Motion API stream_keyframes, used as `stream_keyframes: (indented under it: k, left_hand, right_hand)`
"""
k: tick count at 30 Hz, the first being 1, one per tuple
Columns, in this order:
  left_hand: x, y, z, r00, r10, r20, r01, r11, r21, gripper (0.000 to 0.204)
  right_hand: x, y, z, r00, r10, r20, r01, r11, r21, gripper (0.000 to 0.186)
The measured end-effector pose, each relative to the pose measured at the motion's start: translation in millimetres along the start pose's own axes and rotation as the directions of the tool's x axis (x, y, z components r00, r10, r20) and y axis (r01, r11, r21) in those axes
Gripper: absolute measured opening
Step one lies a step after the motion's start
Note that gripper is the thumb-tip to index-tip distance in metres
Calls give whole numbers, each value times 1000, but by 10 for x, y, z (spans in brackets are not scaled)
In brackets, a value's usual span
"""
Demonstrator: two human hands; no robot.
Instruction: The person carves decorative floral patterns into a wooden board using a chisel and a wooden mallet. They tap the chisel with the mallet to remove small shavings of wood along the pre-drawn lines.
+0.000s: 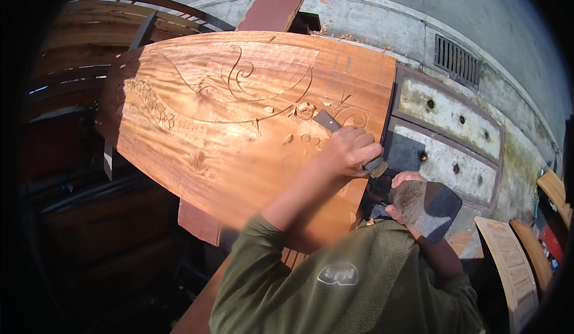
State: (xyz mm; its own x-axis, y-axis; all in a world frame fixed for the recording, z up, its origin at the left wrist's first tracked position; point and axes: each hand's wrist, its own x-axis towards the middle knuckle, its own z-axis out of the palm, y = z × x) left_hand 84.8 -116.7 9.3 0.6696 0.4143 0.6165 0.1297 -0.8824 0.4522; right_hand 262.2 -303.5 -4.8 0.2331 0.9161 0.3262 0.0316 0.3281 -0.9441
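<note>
A broad wooden panel (269, 172) lies in front of me, carved with curling scrolls, leaf lines and a band of small petal shapes. My left hand (351, 149) is wrapped round a carving chisel (327, 120). Its flat dark blade slants onto the scrollwork near the panel's right end, and the handle's butt sticks out below my fist. Curled wood shavings (305, 110) lie beside the blade. Close to the chisel's butt but apart from it, my right hand (405, 181) grips a blocky wooden mallet (427, 208). The mallet hides part of that hand.
A reddish-brown board (278, 2) juts out beyond the panel's far edge. To the right are concrete drain covers (448, 113) with holes and a metal grate (457, 59). Wooden panels (514, 268) lean at the lower right. Slatted timber (78, 47) stands at the left.
</note>
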Motion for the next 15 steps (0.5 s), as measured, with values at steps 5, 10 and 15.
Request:
stream_keyframes:
  k: [5,10,15]
  left_hand:
    - [112,257,33,997,-81,11,80,995,53,24]
    - [49,93,74,995,-100,-13,101,993,57,27]
    - [9,-14,75,999,-7,45,6,1000,24,24]
  right_hand:
    - [-146,167,-326,965,135,223,-12,878,-479,79]
    - [-203,182,-371,945,323,60,-317,944,-95,91]
    - [-223,197,-367,964,262,52,-258,963,-84,91]
